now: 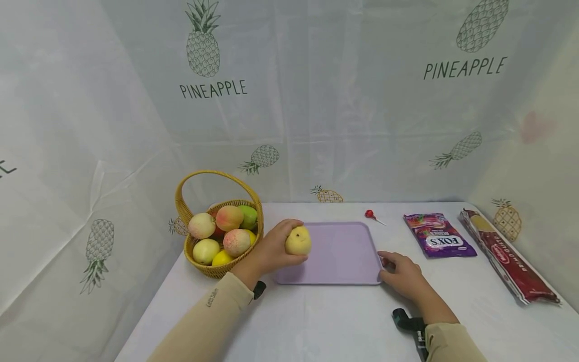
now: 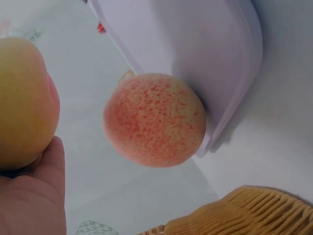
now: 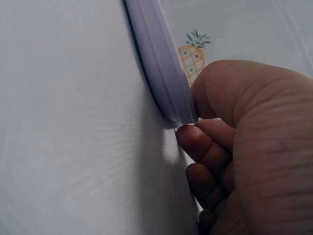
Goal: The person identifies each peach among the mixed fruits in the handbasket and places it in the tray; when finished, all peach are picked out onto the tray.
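My left hand (image 1: 273,249) grips a yellow peach (image 1: 298,241) above the left side of a lilac tray (image 1: 334,251). Seen from the left wrist, this fruit shows a pink blush and a crease. A second, red-speckled peach (image 2: 154,120) overlaps the tray's edge in that view; in the head view it is hidden behind the left hand. At the tray's right edge, my right hand (image 1: 402,276) pinches the rim between thumb and curled forefinger, as the right wrist view shows, with the other fingers folded below.
A wicker basket (image 1: 212,271) with a tall handle, full of peaches and other fruit, stands left of the tray. Behind the tray's right corner lies a red lollipop (image 1: 369,213). Farther right are a purple candy bag (image 1: 439,235) and a long red packet (image 1: 508,259). Printed curtains enclose the table.
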Demonstrator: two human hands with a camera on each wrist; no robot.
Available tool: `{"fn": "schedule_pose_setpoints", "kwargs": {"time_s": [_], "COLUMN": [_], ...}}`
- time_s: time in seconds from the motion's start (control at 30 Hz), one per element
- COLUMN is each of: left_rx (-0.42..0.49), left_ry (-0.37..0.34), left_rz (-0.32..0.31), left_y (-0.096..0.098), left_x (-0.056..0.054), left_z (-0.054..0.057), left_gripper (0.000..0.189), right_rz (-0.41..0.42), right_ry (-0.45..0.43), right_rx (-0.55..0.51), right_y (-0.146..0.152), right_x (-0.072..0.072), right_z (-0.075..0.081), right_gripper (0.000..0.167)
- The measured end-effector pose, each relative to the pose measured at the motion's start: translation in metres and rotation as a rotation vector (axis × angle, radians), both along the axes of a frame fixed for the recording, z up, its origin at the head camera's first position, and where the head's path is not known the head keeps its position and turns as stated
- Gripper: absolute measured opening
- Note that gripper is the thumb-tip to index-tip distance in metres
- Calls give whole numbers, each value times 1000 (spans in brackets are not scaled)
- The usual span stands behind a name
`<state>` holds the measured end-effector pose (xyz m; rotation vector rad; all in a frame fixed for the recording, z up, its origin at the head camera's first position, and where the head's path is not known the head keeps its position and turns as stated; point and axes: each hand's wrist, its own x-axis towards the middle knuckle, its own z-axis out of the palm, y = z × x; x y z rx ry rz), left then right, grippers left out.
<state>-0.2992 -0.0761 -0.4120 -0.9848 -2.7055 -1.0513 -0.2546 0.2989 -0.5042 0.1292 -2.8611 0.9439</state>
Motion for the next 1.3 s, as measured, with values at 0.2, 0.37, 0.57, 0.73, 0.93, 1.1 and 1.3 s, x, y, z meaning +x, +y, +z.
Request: {"fn": "schedule_pose_setpoints", "kwargs": {"time_s": [0.2,0.37,0.57,0.73,0.93,1.1,1.3], "left_rx": [-11,-7,-25,-54,-68,-79,-93], "left_ry": [-17,-13,3,-13,-33,-28,-38], "left_rz": [6,1,-8,-2,-1,-4,1], "left_y": [4,7,10,14,21,28,33], "left_x": [-5,-7,-10,-11,-13,-15,-20], "left_z": [-7,-10,-11,-11,-11,-10,-9], "left_gripper": [81,82,83,83,83,83,84], "right_rz": [1,3,6,9,5,5,5], "right_ry": [13,9,-1,-7,-2,-5,-16], "right_rx": [-1,-2,-8,-6,0,-4,-6], "right_y": [-1,-1,-2,-2,-1,-1,-1], "right_x": [1,1,-1,0,1,3,3], "right_z": [0,0,0,0,2,3,3], "right_gripper": [56,56,57,57,57,57,58]}}
